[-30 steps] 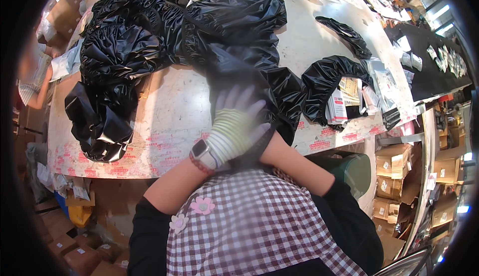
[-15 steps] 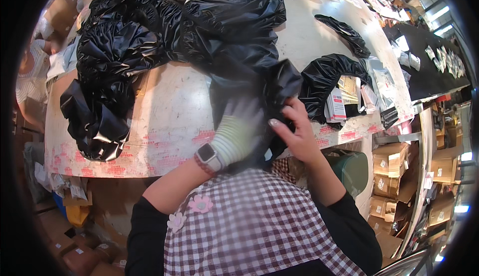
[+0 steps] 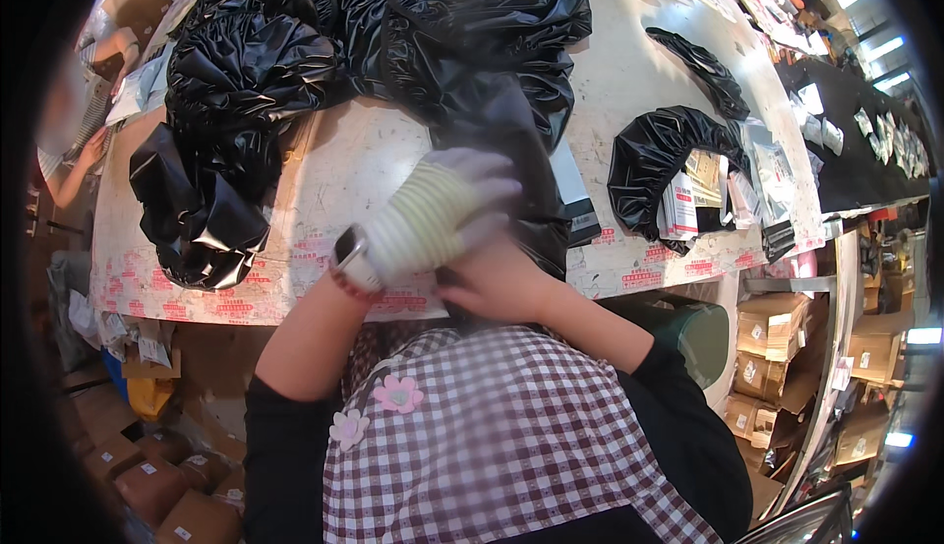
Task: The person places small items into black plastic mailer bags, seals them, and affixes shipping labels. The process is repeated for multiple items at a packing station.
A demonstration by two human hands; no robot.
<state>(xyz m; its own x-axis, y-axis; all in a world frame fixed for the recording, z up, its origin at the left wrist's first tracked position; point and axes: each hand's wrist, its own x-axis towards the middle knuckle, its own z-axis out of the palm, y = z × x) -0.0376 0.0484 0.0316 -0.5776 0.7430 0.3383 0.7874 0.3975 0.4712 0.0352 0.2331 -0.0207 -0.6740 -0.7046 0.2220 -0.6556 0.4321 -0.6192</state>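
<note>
A strip of shiny black plastic-like material [image 3: 539, 234] runs from the big heap towards the table's near edge, in front of my body. Over it is my left hand [image 3: 428, 208], in a pale glove with yellow-green stripes; its fingers are smeared by motion. My right hand [image 3: 503, 276], bare, crosses close beneath the left at the near end of the strip. Its fingertips are hidden or blurred, so its grip does not show. The heap of gathered black material [image 3: 256, 67] spreads over the far and left side of the table.
On the right of the worktable [image 3: 379, 141] lie a curved elastic-edged black cover [image 3: 639, 165], white-and-red cards [image 3: 678, 208] and flat plastic packets [image 3: 767, 175]. Another person's arm [image 3: 74, 180] is at the left edge. Cardboard boxes [image 3: 772, 332] fill shelves at lower right.
My right hand has moved left and down, under my left hand. My left hand has shifted up and left. The strip's bunched end at the right has been laid down, uncovering a flat packet.
</note>
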